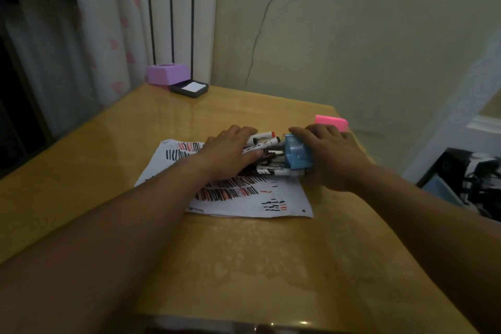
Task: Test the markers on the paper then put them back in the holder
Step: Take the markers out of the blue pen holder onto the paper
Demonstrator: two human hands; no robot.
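Observation:
A white sheet of paper [282, 198] covered in black and red test strokes lies on the yellow table [244, 266]. On its far edge a blue marker holder [298, 156] lies tipped on its side, opening toward the left. My right hand [330, 152] grips the holder from the right. Several white markers [264, 141] stick out of it, and my left hand [230, 154] holds the bundle, fingers curled over it and thumb under. One marker with a red cap points up toward the back.
A pink block [332, 122] sits just behind my right hand at the table's right edge. A purple box [166, 73] and a dark tray with white paper [189, 88] stand at the far left corner. The wall is close behind.

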